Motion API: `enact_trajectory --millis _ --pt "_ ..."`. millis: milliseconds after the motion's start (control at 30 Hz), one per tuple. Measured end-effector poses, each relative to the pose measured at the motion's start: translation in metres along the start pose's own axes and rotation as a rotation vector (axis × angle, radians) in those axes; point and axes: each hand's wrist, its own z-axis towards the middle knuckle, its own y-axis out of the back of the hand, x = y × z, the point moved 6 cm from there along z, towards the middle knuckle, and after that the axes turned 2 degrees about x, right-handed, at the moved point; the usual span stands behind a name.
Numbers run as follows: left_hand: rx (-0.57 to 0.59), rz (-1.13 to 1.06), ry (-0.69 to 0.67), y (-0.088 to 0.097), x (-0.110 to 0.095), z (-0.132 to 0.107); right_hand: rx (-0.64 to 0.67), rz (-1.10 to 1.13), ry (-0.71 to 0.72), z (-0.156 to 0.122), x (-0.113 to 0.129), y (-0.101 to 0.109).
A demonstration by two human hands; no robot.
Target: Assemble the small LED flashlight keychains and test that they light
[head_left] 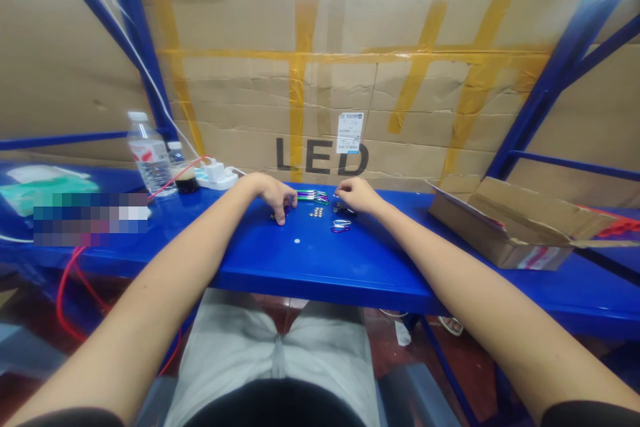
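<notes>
My left hand (277, 196) reaches down to the blue table (300, 267), fingers curled over small dark pieces that are mostly hidden. My right hand (359, 195) hovers low across from it, its fingertips pinched; what is between them, if anything, is too small to make out. Beneath the right hand lie dark small parts (345, 209). Between the hands is a row of shiny purple and green metal pieces (314, 196), with several small silver round pieces (317, 212) in front. Closer to me are shiny loop-shaped clips (341, 226) and a small white disc (297, 241).
An open cardboard box (500, 234) stands at the right. A water bottle (149, 157), a cup of dark liquid (186, 180) and a white power strip (217, 176) stand at the left. Behind rises a large taped cardboard sheet (250, 100), flanked by blue frame posts.
</notes>
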Motion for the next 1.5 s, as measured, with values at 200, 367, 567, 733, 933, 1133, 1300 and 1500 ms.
enact_trajectory --millis 200,367,567,733,933,1133,1300,1500 --pt "-0.356 0.038 -0.17 0.016 -0.015 0.005 -0.045 0.162 0.001 -0.003 0.01 0.004" --pt "-0.883 0.074 -0.518 0.027 -0.066 -0.01 0.042 0.568 -0.038 -0.006 0.024 -0.004" --pt "-0.87 0.003 -0.527 0.025 -0.07 -0.006 0.043 0.615 -0.087 -0.008 0.017 -0.005" --pt "-0.562 -0.015 -0.318 0.012 -0.044 0.012 0.0 0.529 -0.096 -0.011 0.015 0.001" --pt "-0.503 -0.07 -0.349 0.001 -0.046 0.025 0.03 0.54 -0.081 -0.012 0.019 -0.001" --pt "-0.471 -0.106 -0.377 -0.002 -0.047 0.029 0.025 0.531 -0.079 -0.011 0.017 -0.001" --pt "-0.447 -0.125 -0.391 -0.003 -0.046 0.03 0.033 0.51 -0.093 -0.012 0.017 -0.001" --pt "-0.469 -0.053 -0.258 0.003 -0.034 0.031 0.027 0.491 -0.064 -0.01 0.015 -0.001"
